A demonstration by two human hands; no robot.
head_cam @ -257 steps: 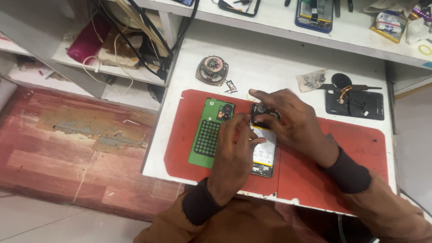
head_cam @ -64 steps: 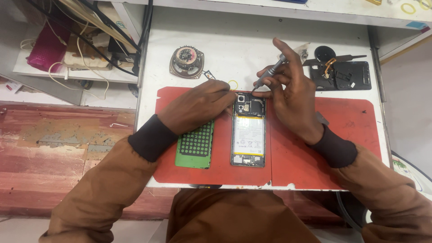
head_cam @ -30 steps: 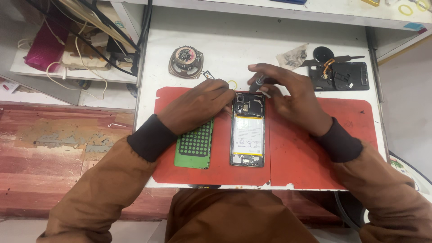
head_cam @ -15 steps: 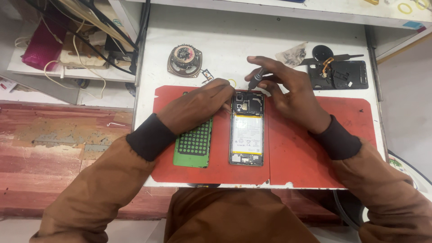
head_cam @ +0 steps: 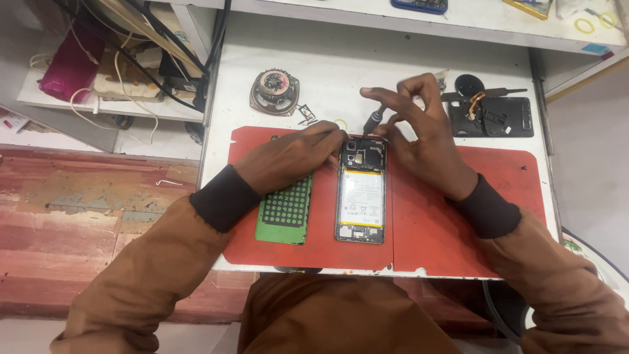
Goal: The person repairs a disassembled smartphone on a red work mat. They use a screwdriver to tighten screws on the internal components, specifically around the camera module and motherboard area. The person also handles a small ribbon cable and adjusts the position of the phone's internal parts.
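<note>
Head view: an opened smartphone (head_cam: 361, 198), back cover off and battery exposed, lies lengthwise on a red work mat (head_cam: 445, 229) on the white bench (head_cam: 341, 59), which keeps its small parts against a plain ground. The left hand (head_cam: 295, 157) rests fingers-down on the phone's upper left corner, apparently to steady it; whether it grips anything cannot be told. The right hand (head_cam: 419, 128) pinches a slim precision screwdriver (head_cam: 373, 120), its tip angled down toward the camera end of the phone. A green perforated tray (head_cam: 285, 211) lies just beside the phone, half under the left wrist. The screwdriver tip and any screw are too small to make out.
</note>
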